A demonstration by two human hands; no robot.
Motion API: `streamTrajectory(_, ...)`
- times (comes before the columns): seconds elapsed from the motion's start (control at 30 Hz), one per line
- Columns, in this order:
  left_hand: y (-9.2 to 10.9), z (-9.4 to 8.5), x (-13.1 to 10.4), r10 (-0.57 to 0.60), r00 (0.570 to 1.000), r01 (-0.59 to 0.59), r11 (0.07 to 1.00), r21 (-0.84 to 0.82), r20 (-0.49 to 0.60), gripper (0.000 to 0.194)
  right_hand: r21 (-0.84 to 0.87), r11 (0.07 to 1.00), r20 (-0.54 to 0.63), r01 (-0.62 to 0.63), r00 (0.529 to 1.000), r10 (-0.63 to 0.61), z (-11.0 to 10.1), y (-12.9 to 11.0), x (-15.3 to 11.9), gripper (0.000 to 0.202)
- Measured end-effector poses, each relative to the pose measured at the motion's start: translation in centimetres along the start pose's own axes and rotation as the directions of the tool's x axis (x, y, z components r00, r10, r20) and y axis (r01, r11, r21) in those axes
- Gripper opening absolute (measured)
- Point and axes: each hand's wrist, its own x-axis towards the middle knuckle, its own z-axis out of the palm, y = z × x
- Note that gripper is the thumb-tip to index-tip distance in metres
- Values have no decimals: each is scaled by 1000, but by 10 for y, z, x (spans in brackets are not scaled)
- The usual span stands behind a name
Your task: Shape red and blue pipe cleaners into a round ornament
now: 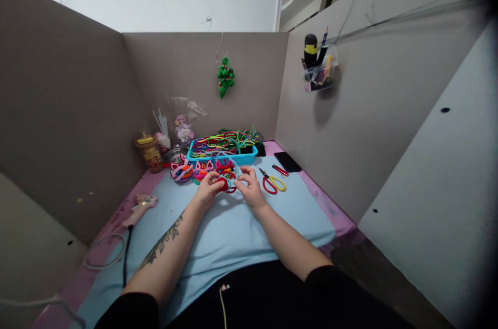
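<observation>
Between my two hands, above the blue cloth, is a small piece of red and light blue pipe cleaners. My left hand grips its red left side, thumb against fingers. On the other side, my right hand pinches the light blue part. A light blue pipe cleaner arcs up from the piece, in front of the tray. Just behind my hands stand several colourful pipe-cleaner figures with pointed, ear-like tops; the rightmost is partly hidden by the held piece.
A blue tray full of pipe cleaners stands behind. Right of my hands lie red-and-yellow-handled scissors, a small red tool and a black phone. A corded pink glue gun lies left, near a jar. Partitions enclose three sides.
</observation>
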Motion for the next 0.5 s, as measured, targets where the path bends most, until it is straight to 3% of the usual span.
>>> streamTrajectory(0.23,-3,-2,-1,27,983,-70,969,236,180,43,-49,998,-19,34,999,-35,-6,0,4,13)
streamTrajectory(0.4,-4,2,-5,40,954,-147,926,347,297,40,-163,987,13,10,1000,-8,4,5,6,10)
streamTrajectory(0.5,-7,0,-1,48,959,-139,939,316,279,41,-180,984,18,-6,1000,10,8,8,7,9)
